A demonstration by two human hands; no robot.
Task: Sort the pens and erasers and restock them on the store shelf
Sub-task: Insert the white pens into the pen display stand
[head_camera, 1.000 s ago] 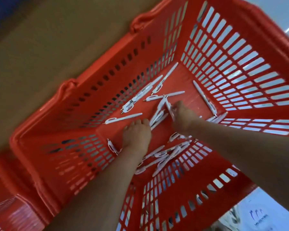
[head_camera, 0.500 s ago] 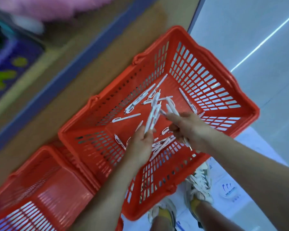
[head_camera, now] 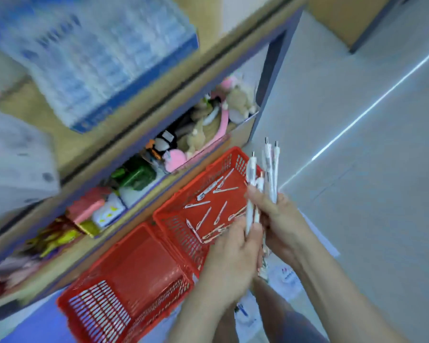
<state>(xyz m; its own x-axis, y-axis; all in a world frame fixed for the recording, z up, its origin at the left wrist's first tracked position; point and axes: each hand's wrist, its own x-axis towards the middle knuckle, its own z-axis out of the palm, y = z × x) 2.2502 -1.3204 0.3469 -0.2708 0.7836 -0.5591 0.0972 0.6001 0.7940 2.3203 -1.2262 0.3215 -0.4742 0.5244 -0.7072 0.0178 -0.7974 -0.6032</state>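
Both of my hands hold one bunch of white pens [head_camera: 270, 169] upright, tips up, above the right end of a red basket [head_camera: 176, 219]. My right hand [head_camera: 278, 219] wraps the bunch from the right. My left hand [head_camera: 235, 246] grips its lower ends from the left. Several more white pens [head_camera: 208, 214] lie loose on the basket's floor. No erasers show in the blurred frame.
A second red basket [head_camera: 124, 288] stands against the first, nearer me and to the left. Behind them runs a store shelf [head_camera: 159, 115] with plush toys [head_camera: 208, 125] and coloured packets [head_camera: 97, 209] in its lower bay. A blue box [head_camera: 97, 58] sits on top. Grey floor lies right.
My hands have risen out of the basket with pens and joined them into one bunch. The view has pulled back and up, so the shelf and second basket show.
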